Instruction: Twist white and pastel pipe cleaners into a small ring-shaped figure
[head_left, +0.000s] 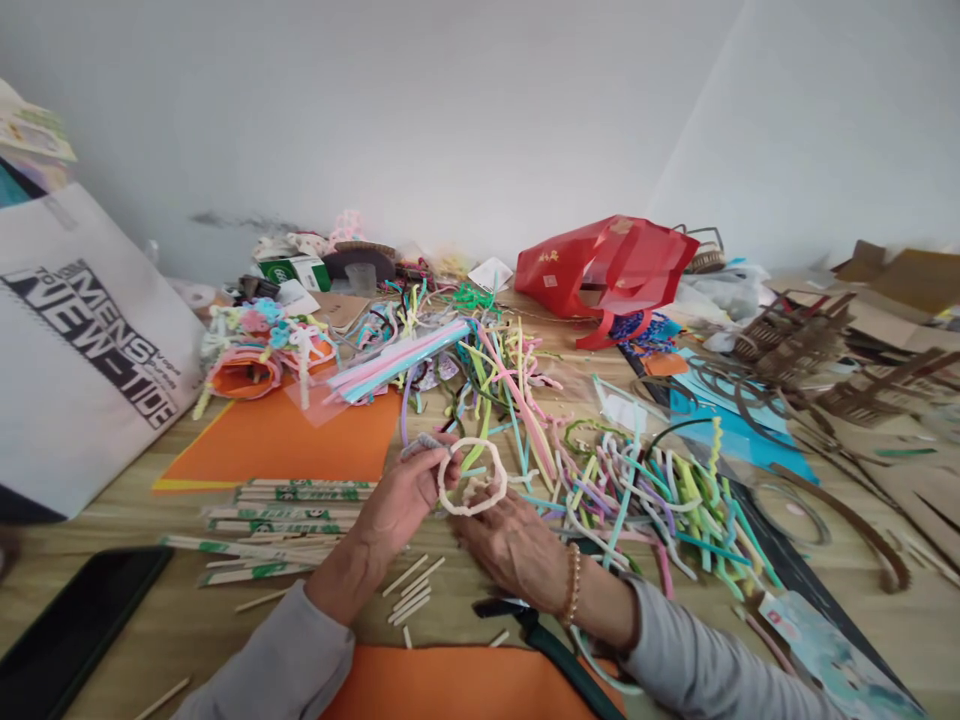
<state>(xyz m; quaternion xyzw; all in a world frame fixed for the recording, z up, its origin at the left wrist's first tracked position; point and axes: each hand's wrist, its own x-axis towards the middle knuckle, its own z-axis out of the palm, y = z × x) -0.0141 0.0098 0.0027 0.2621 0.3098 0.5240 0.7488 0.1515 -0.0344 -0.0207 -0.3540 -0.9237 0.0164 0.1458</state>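
A cream fuzzy pipe cleaner ring (472,441) is held up in front of me. My left hand (394,505) pinches its left side between thumb and fingers. A grey fuzzy piece (421,441) shows at the tips of that hand. My right hand (514,550) has its fingers curled closed at the ring's lower part, where a bit of cream fuzz shows; its fingertips are partly hidden. Below the hands lie short cut wooden sticks (411,598) and dark-handled pliers or cutters (559,655), partly covered by my right forearm.
Loose coloured pipe cleaners (652,500) spread across the middle and right. Paper-wrapped sticks (285,520) and a phone (82,625) lie left. Orange sheets (300,435) lie behind them. A white bag (82,350) stands left, a red bag (555,265) at the back, brown woven baskets (795,335) right.
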